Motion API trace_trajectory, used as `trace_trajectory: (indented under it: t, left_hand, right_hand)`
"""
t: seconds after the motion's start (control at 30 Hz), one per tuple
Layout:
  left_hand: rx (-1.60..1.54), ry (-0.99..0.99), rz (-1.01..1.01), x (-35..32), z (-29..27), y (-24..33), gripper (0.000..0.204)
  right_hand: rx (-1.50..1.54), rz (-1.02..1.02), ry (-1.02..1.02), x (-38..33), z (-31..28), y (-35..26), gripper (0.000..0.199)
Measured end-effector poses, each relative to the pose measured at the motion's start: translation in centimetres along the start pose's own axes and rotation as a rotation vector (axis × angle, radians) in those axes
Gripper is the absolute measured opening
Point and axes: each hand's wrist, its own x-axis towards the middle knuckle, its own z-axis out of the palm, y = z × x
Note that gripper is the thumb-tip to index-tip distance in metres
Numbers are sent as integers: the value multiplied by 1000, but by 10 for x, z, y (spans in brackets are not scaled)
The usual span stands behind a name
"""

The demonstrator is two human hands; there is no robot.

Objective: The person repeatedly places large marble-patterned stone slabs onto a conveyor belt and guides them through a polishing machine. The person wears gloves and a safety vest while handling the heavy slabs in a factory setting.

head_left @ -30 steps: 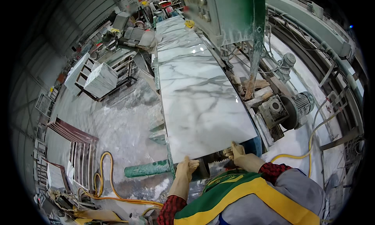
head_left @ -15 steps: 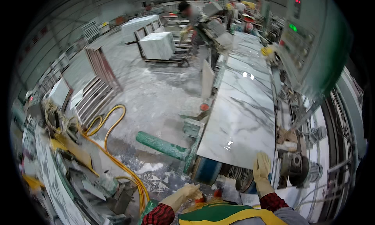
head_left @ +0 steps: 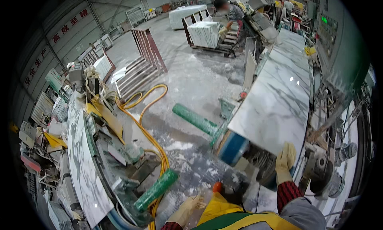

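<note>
A long white marble slab with grey veins [head_left: 275, 98] lies on the conveyor line in front of me on the right. My right hand [head_left: 285, 156], in a cream glove, rests at the slab's near right corner with its fingers stretched out over the edge. Below the slab's near end a blue roller drum [head_left: 232, 147] shows. Low beside my yellow apron [head_left: 217, 209] hangs my left hand [head_left: 193, 203], gloved alike; its fingers are loosely apart and nothing is in them.
Another veined slab [head_left: 81, 158] lies on a line at left. Green posts [head_left: 156, 189] stick out over the floor, and a yellow hose [head_left: 149, 138] loops across it. A metal rack [head_left: 139, 76] stands beyond. A person [head_left: 235, 16] bends by stacked slabs [head_left: 204, 34]. A control cabinet [head_left: 339, 42] is at right.
My view has turned left, so the scene sits farther right and more of the left-hand line shows. My right hand stays at the slab's near end. The far person now reaches to the stacked slabs.
</note>
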Motion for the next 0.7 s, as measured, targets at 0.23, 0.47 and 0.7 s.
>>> trace_trajectory:
  t: [0.23, 0.47, 0.7]
  left_hand:
    - [72, 54, -27, -114, -1, -72, 64]
    - [-20, 188, 39, -167, -49, -147, 60]
    - [-30, 308, 232, -220, -92, -205, 59]
  right_hand:
    - [133, -118, 1, -20, -21, -4, 56]
    - [-63, 23, -212, -97, -32, -36, 62]
    - [68, 188, -449, -117, -12, -49, 62]
